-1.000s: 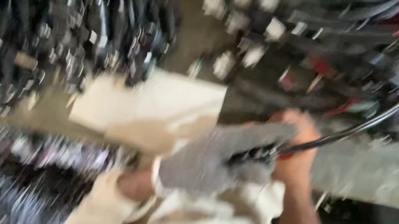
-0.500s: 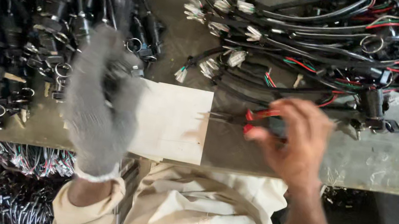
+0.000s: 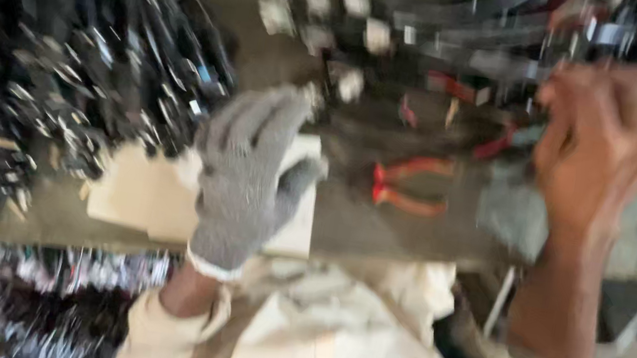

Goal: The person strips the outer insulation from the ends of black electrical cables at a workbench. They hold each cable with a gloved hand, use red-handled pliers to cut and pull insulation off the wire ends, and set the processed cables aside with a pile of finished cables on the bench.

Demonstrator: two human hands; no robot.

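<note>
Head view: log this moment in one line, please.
left hand: gloved, over pale board | right hand: bare, fisted at cable bundle | red-handled pliers: on bench, untouched | blurred

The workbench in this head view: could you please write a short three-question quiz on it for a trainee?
1. True or false: the left hand wears a grey knit glove.
2. Which tool lies on the bench between the hands? A red-handled pliers, B a hammer, C a paintbrush.
3. What does the gloved hand hover over?

Key
1. True; the right hand is bare.
2. A.
3. A pale flat board, beside the heap of black cables.
</note>
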